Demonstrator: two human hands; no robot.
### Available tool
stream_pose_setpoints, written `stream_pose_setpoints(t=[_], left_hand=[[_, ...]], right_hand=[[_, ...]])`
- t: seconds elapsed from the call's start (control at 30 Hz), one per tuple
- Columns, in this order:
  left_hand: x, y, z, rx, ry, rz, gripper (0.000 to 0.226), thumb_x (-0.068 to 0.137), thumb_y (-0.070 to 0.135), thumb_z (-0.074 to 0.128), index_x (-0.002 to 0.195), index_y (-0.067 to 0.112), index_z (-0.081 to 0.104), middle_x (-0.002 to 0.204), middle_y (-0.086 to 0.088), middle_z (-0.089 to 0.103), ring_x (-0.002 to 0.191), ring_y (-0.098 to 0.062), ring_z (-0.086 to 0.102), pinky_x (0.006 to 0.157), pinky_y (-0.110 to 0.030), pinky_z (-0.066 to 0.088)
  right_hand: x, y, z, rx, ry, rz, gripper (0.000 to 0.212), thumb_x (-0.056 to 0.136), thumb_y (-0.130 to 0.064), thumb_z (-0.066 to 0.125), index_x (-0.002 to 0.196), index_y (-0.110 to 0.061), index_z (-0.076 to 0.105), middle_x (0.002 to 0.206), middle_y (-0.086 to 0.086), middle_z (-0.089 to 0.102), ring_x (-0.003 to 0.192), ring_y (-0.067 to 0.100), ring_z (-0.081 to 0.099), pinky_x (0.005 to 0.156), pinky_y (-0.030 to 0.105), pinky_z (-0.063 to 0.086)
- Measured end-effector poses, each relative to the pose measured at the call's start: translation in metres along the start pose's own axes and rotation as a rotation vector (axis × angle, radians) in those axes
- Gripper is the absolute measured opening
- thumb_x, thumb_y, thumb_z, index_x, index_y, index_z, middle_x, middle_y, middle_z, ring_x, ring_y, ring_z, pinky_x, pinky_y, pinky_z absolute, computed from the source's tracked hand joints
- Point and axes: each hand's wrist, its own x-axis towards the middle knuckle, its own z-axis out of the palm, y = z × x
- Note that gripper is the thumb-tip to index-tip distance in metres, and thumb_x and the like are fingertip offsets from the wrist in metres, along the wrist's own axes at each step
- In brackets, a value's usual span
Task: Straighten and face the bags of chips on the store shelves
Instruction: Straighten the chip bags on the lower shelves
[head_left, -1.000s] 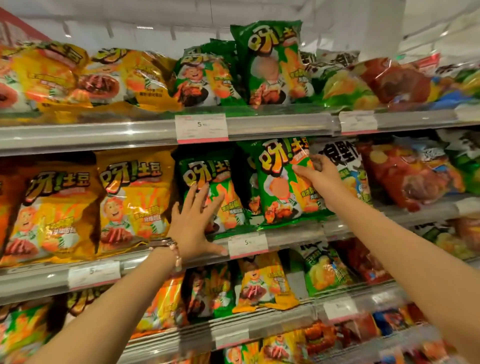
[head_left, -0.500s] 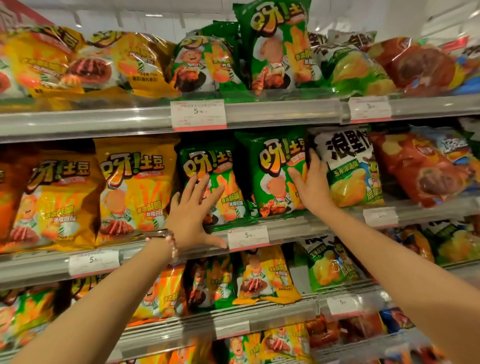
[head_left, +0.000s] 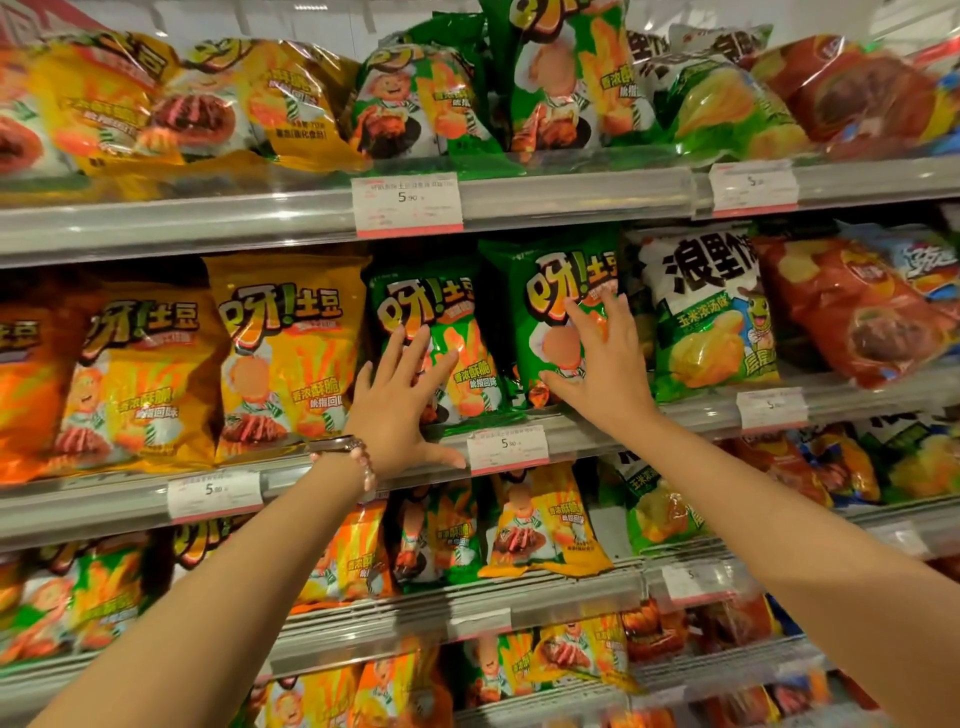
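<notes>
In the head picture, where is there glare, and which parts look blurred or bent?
Head view: glare streaks the clear rail of the top shelf and the glossy top-row bags; the shelf edges curve from the wide lens; the frame edges are smeared, while the green bags under both hands stay fairly sharp.

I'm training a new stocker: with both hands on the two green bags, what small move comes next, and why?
Probably press the right green bag back and square with the right hand. It leans out ahead of the left green bag, which the left hand rests on with straight fingers.
</notes>
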Motion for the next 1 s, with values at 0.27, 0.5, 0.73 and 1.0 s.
stream_pose_setpoints(t=[0.27, 0.5, 0.73, 1.0], left_hand=[[0.001, 0.005, -0.001, 0.049, -0.013, -0.018, 0.127, 0.054, 0.079, 0.067, 0.149, 0.041, -0.007, 0.146, 0.007, -0.032, 0.132, -0.018, -0.039, 0.113, -0.059, 0.008], [-0.001, 0.01, -0.004, 0.053, -0.016, -0.038, 0.125, 0.056, 0.073, 0.072, 0.151, 0.036, 0.0, 0.159, -0.002, -0.017, 0.143, -0.025, -0.025, 0.114, -0.058, 0.01], [-0.004, 0.014, -0.008, 0.083, -0.006, -0.045, 0.122, 0.059, 0.074, 0.07, 0.151, 0.038, -0.002, 0.159, -0.002, -0.02, 0.143, -0.026, -0.024, 0.113, -0.06, 0.001], [-0.048, 0.029, 0.007, 0.001, 0.389, 0.107, 0.091, 0.07, 0.038, 0.081, 0.145, 0.013, 0.036, 0.153, -0.023, 0.026, 0.141, -0.042, 0.025, 0.107, -0.062, 0.024]], right_hand=[[0.0, -0.001, -0.004, -0.037, -0.053, 0.015, 0.085, 0.08, -0.044, 0.07, 0.15, -0.026, 0.024, 0.159, 0.015, 0.007, 0.147, 0.034, 0.0, 0.11, 0.059, 0.026], [-0.008, -0.011, -0.005, -0.245, -0.045, 0.081, 0.084, 0.084, -0.053, 0.061, 0.151, -0.032, 0.015, 0.159, 0.012, 0.002, 0.146, 0.033, 0.0, 0.109, 0.053, 0.028], [-0.003, -0.014, -0.01, -0.175, -0.128, 0.082, 0.086, 0.085, -0.047, 0.063, 0.152, -0.027, 0.013, 0.159, 0.013, 0.007, 0.146, 0.033, 0.004, 0.108, 0.054, 0.033], [-0.03, -0.015, -0.014, -0.072, 0.003, -0.026, 0.083, 0.089, -0.041, 0.06, 0.151, -0.013, 0.014, 0.159, 0.014, 0.004, 0.147, 0.031, 0.0, 0.118, 0.048, 0.013]])
